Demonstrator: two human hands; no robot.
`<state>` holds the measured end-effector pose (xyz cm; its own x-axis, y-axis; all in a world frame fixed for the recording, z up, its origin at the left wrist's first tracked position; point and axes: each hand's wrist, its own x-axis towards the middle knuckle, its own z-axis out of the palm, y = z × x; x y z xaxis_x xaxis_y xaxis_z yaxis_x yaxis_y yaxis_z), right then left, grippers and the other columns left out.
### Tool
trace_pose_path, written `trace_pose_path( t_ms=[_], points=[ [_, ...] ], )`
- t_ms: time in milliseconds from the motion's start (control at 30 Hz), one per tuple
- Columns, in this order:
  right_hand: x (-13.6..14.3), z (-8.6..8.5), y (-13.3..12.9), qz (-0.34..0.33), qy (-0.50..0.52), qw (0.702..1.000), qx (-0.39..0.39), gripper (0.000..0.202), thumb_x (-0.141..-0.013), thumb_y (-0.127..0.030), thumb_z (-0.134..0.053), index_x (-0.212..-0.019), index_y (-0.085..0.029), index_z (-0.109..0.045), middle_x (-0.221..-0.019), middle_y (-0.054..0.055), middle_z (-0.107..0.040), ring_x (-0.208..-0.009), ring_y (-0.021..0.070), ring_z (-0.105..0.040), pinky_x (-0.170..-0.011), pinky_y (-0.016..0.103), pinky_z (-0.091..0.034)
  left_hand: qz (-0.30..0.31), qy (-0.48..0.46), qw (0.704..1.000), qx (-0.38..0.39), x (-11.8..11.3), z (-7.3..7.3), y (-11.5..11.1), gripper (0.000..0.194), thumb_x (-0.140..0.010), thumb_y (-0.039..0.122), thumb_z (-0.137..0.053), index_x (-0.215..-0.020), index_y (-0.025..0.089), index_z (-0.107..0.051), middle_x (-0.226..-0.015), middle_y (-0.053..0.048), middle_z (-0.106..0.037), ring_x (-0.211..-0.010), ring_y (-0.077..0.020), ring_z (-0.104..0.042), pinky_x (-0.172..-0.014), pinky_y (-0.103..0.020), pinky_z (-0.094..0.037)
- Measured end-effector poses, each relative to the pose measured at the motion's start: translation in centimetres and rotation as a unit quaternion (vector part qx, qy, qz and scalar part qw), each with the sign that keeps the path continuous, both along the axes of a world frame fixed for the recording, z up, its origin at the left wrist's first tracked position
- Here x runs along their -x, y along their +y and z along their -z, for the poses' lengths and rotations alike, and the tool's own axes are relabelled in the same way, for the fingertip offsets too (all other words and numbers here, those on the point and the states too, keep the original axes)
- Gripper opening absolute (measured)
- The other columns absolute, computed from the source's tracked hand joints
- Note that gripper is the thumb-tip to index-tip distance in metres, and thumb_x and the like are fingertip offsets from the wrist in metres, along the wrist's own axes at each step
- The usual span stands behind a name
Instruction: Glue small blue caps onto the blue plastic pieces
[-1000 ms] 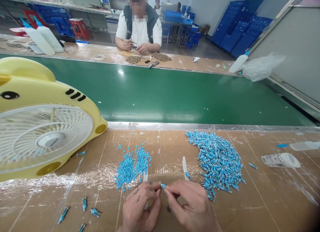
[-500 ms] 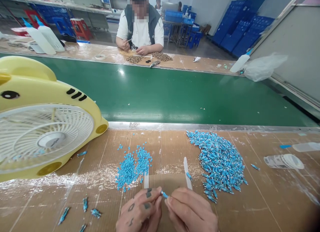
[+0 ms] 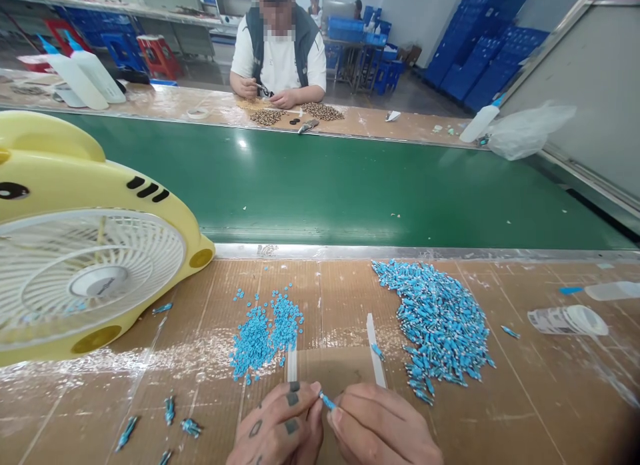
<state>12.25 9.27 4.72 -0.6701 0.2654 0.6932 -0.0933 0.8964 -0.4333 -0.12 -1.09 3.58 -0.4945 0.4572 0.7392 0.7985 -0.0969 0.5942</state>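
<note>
Between my two hands is a small blue figure-like piece (image 3: 327,401), slim, with a whitish upper end. My left hand (image 3: 285,418) is closed, its thumb and forefinger pinching around the whitish end. The fingertips of my right hand (image 3: 383,421) are pressed together on the lower end. To the left, ahead of my left hand, lies a heap of tiny blue rings (image 3: 257,338). A large pile of similar blue pieces (image 3: 445,325) lies ahead and to the right. One loose blue piece (image 3: 377,351) rests by the right strip of white tape (image 3: 373,338).
A yellow fan (image 3: 165,218) stands at the left. Several blue figures (image 3: 191,427) lie at the front left. A plastic cup (image 3: 567,320) is on its side at the right. Beyond the green conveyor belt (image 3: 350,191), a person (image 3: 280,58) sits working with small parts.
The blue piece shows a little more between my fingers, and my hands sit slightly further apart. The view has shifted slightly. Across the belt, the person's hand has moved a little.
</note>
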Motion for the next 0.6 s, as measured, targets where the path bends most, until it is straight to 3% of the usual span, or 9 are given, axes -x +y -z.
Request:
trace_pose_path(
  t_ms=[167, 333, 600],
  points=[
    [0.0, 0.2, 0.3, -0.024, 0.013, 1.0, -0.01, 0.016, -0.084, -0.006, -0.06, -0.097, -0.011, -0.067, -0.073, 0.006, -0.071, -0.069, 0.0139, -0.066, -0.06, 0.023, -0.058, -0.013, 0.021, 1.0, 0.003, 0.0, 0.4, 0.1, 0.024, -0.071, 0.002, -0.072, -0.071, 0.019, -0.055, -0.067, 0.0, -0.076, -0.058, -0.0115, -0.071, -0.063, -0.02, -0.061],
    [0.0, 0.3, 0.4, -0.021, 0.006, 1.0, -0.006, 0.018, -0.085, -0.007, -0.06, -0.101, -0.012, -0.066, -0.074, 0.004, -0.072, -0.07, 0.0132, -0.067, -0.064, 0.022, -0.061, -0.081, -0.001, 0.996, -0.045, -0.8, 1.6, 0.1, 0.028, -0.072, 0.005, -0.073, -0.07, 0.02, -0.049, -0.065, 0.003, -0.074, -0.055, -0.01, -0.07, -0.061, -0.019, -0.06],
    [0.0, 0.0, -0.7, 0.017, 0.012, 0.999, 0.041, 0.017, -0.087, -0.007, -0.058, -0.1, -0.013, -0.066, -0.074, 0.005, -0.072, -0.072, 0.0146, -0.067, -0.064, 0.025, -0.061, -0.071, -0.011, 0.997, -0.033, -1.1, 1.8, 0.0, 0.026, -0.077, 0.009, -0.071, -0.074, 0.022, -0.049, -0.067, 0.003, -0.075, -0.057, -0.0095, -0.07, -0.064, -0.021, -0.061]
  ],
)
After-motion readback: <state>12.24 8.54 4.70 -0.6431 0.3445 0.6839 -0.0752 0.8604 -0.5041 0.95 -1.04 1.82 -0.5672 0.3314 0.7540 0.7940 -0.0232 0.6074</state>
